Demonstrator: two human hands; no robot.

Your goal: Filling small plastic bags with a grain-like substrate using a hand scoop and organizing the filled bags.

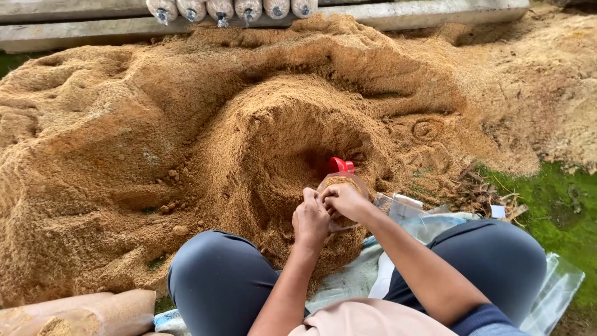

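Observation:
I sit in front of a big heap of brown sawdust (186,124) with my knees apart. Between them stands a clear plastic bag (341,183) filled to its rim with sawdust. My left hand (309,219) and my right hand (343,200) both grip the bag's near edge, fingers pinching the plastic. Just behind the bag a red scoop (341,165) lies in a hollow dug into the heap.
A filled bag (81,314) lies at bottom left. Several filled bags with plugged necks (230,9) lie in a row on a concrete ledge (435,12) at the top. Empty clear plastic bags (404,208) and sheeting (553,292) lie at right on green mossy ground (559,199).

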